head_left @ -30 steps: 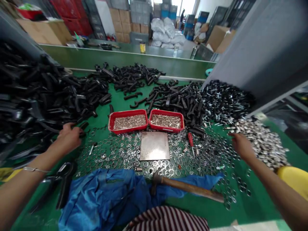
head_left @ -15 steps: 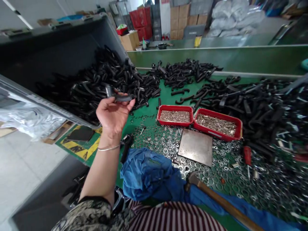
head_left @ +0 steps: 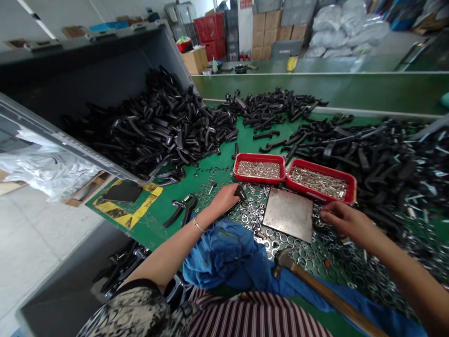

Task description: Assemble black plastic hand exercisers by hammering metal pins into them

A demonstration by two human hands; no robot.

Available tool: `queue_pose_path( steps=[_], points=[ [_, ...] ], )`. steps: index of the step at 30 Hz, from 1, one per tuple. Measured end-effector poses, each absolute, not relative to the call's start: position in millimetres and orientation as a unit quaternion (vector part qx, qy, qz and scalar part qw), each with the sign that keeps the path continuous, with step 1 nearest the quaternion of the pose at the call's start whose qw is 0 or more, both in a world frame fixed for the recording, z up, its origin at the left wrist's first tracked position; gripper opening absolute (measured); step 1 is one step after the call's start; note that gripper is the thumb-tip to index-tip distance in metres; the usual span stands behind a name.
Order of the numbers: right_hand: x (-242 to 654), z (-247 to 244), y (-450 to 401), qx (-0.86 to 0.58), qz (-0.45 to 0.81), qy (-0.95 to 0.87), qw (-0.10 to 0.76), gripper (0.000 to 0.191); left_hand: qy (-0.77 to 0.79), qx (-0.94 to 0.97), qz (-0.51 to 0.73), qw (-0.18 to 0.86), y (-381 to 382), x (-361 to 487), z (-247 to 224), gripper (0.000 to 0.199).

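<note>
My left hand (head_left: 226,197) rests on the scattered steel washers (head_left: 254,210), just below a red tray of small metal parts (head_left: 259,161), and grips a small black plastic piece (head_left: 240,191). My right hand (head_left: 342,221) hovers with curled fingers over washers beside a square steel plate (head_left: 287,214), close to a second red tray (head_left: 321,183). It holds nothing that I can see. A wooden-handled hammer (head_left: 324,292) lies below the plate, on a crumpled blue cloth (head_left: 220,252).
A large grey bin (head_left: 87,61) holds a heap of black curved parts (head_left: 154,131), and more lie across the green table (head_left: 217,175). Black pliers (head_left: 180,209) lie near yellow-and-black tape (head_left: 128,206). A low green partition (head_left: 315,89) stands behind the table.
My left hand has dropped from its raised position and now rests on the washers with the black piece. My right hand has come back into view near the plate. The view has barely shifted.
</note>
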State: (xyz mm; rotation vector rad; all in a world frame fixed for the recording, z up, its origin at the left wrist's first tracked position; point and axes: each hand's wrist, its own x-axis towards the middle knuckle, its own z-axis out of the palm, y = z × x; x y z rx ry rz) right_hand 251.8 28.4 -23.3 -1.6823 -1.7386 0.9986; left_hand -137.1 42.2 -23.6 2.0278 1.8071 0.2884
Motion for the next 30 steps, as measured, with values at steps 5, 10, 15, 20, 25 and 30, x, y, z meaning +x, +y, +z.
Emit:
queue_pose_path(
  steps=[5, 10, 15, 20, 25, 30],
  points=[
    [233.5, -15.0, 24.6, -0.509, 0.747, -0.351, 0.244, 0.039, 0.629, 0.758, 0.028, 0.169, 52.8, -127.0, -25.9, 0.030],
    [225.3, -15.9, 18.7, -0.418, 0.844, -0.206, 0.263, 0.038, 0.603, 0.784, -0.021, 0.146, 58.4, -116.2, -23.3, 0.032],
    [215.5, -16.8, 4.9, -0.393, 0.809, -0.210, 0.382, 0.024, 0.599, 0.787, -0.053, 0.139, 58.1, -116.4, -22.2, 0.025],
    [199.3, -23.1, -19.8, -0.403, 0.766, -0.252, 0.433, 0.019, 0.619, 0.773, -0.054, 0.127, 57.1, -113.1, -21.8, 0.028],
    [180.6, -32.7, -41.3, -0.413, 0.742, -0.294, 0.438, 0.020, 0.634, 0.763, -0.041, 0.120, 60.6, -106.2, -22.0, 0.033],
    [182.5, -36.8, -49.2, -0.432, 0.701, -0.322, 0.467, 0.022, 0.649, 0.753, -0.009, 0.108, 53.3, -118.6, -16.6, 0.026]
  ],
)
